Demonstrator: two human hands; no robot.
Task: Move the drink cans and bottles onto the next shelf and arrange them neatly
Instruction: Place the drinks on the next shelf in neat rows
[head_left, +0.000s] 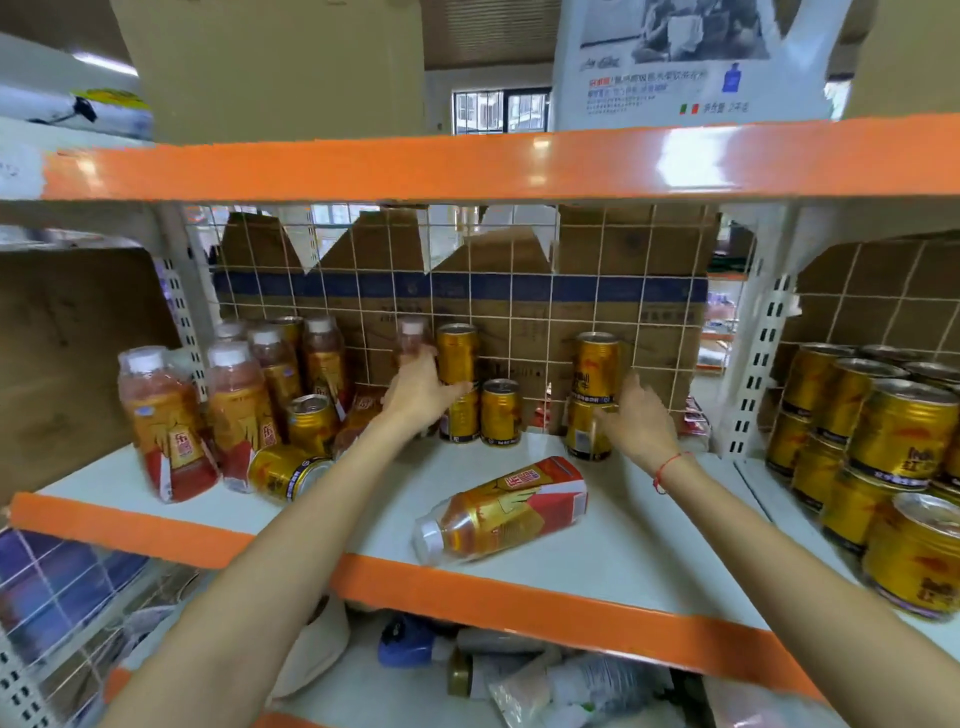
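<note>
Fallen bottle (501, 512): clear plastic, gold-and-red label, lying on its side at the front of the white shelf (649, 530), long axis left-right, cap toward the left. Left hand (421, 389): grip wrapped round an upright stack of gold metal cans (457, 384) by the wire grid (519, 291). Right hand (636, 421): fingers curled on another two-can stack (592, 395); filled neighbouring shelf (779, 499) holds stacked cans.

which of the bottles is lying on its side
The bottle alone at the front middle of the shelf, white cap pointing left. The other bottles stand upright at the left.
</note>
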